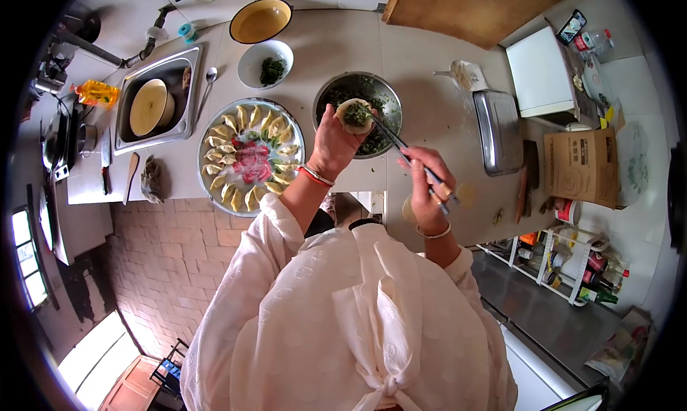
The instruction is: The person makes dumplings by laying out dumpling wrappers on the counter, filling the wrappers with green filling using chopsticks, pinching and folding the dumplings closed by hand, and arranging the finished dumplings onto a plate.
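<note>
A round dumpling wrapper with chopped green filling on it lies in my left hand, the fingers curled around its edge. My right hand grips a pair of dark chopsticks, whose tips touch the filling. Just behind my left hand stands a steel bowl with more green filling inside. To the left, a round tray bears several folded dumplings around its printed red and green middle. Flat wrappers lie on the counter beside and partly behind my right hand.
A white bowl of chopped greens and a yellow basin stand at the back. Left is a sink with a pot in it, plus a spoon. A metal box and a cardboard box sit right.
</note>
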### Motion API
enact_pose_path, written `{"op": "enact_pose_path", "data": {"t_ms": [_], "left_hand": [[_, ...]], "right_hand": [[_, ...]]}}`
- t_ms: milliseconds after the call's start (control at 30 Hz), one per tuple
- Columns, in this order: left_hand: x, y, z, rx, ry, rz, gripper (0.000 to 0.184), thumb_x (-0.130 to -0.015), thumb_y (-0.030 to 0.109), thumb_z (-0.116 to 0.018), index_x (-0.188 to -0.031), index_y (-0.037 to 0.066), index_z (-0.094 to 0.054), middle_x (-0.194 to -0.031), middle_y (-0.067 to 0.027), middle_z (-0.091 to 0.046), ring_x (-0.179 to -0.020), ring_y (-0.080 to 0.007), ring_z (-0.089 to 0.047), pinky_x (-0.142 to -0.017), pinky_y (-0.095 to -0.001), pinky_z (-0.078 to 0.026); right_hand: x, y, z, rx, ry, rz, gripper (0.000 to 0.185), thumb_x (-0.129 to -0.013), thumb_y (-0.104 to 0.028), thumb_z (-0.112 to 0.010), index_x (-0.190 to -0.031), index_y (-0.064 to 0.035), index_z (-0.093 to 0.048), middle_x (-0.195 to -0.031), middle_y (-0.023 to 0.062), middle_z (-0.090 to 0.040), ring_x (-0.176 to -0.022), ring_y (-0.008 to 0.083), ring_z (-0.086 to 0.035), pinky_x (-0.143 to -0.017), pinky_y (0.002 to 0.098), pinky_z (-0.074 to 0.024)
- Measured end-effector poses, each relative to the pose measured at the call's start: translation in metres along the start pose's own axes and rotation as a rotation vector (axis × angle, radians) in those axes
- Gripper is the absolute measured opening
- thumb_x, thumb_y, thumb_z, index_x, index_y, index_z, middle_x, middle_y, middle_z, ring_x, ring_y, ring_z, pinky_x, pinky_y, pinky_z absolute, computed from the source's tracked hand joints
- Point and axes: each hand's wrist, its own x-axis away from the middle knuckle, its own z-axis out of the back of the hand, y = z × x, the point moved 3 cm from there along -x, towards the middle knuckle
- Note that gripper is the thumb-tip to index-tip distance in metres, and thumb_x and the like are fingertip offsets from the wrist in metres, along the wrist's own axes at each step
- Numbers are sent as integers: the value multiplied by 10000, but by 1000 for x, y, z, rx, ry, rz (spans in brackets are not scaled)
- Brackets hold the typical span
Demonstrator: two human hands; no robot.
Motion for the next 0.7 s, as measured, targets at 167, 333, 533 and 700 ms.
{"op": "enact_pose_path", "data": {"t_ms": [167,333,533,700], "left_hand": [[-2,-2,7,51,-43,14,600,-1038,466,-302,-1338,-31,-452,-1292,-197,-569,-1217,-334,-553,-1019,-425,-473],[2,1,14,69,21,21,595,-1033,465,-327,-1326,-32,-470,-1288,-197,-566,-1215,-338,-545,-1042,-438,-447],[23,18,39,99,-16,35,601,-1025,470,-353,-1325,-37,-472,-1305,-213,-543,-1233,-356,-516,-1077,-450,-412],[53,32,51,113,57,15,586,-1016,447,-410,-1323,-49,-470,-1321,-228,-521,-1254,-367,-492,-1101,-454,-386]], "right_hand": [[4,34,5,-264,177,-276,202,-1001,-99,-510,-1104,48,-604,-963,154,-684,-767,195,-682,-703,316,-577],[5,47,3,-342,230,-347,208,-991,-131,-541,-1098,31,-613,-956,160,-694,-728,206,-684,-698,328,-570],[-17,83,22,-291,321,-428,209,-973,-136,-580,-1079,34,-641,-909,147,-701,-694,196,-689,-652,307,-579],[-27,172,13,-125,285,-413,200,-969,-125,-592,-1059,45,-645,-896,138,-701,-676,174,-697,-602,258,-589]]}}
